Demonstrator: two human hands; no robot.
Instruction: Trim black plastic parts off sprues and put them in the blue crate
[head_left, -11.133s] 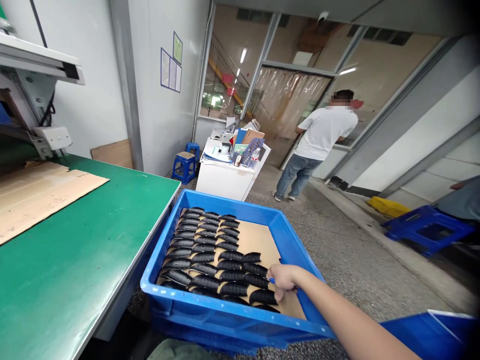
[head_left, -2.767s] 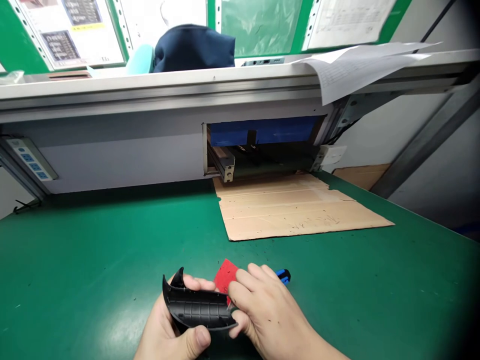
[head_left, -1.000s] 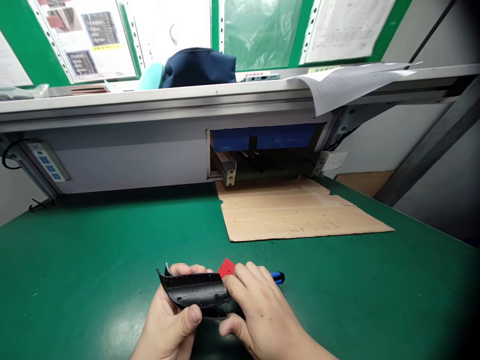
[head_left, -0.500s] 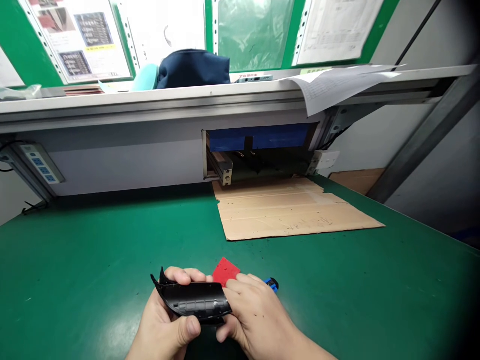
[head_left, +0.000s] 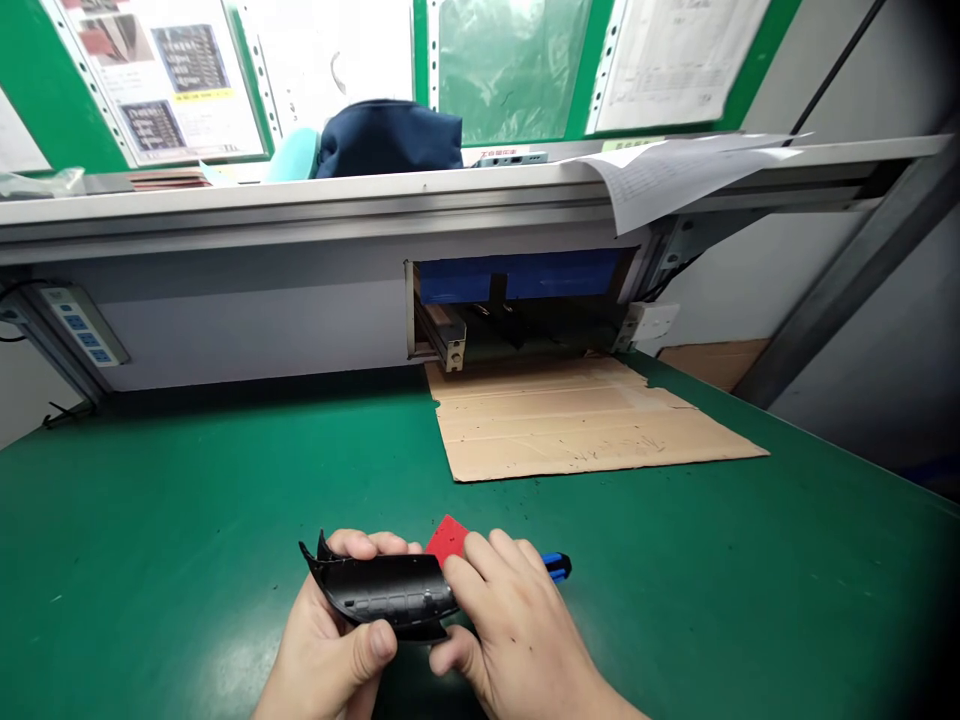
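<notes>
In my left hand (head_left: 334,640) is a curved black plastic shell (head_left: 382,590), gripped with the thumb on the near edge and the fingers along the far edge. Its pronged end points left and its hollow side faces up. My right hand (head_left: 517,610) is closed at the shell's right end, with its thumb by the lower corner. A blue-and-black tool handle (head_left: 556,567) sticks out beyond its knuckles; the rest of that tool is hidden by the hand. Just behind the shell, partly covered by the right fingers, a red square piece (head_left: 447,537) shows.
A flat cardboard sheet (head_left: 585,430) lies on the green table (head_left: 225,470). Behind it stand a panel with an opening (head_left: 525,320) and a power strip (head_left: 86,325). Above runs a shelf (head_left: 262,205) bearing a dark blue pouch (head_left: 390,140) and overhanging paper (head_left: 667,185).
My right hand has shifted slightly right and up at the shell's end, and more of the blue handle shows. The shell has moved slightly left and up in my left hand.
</notes>
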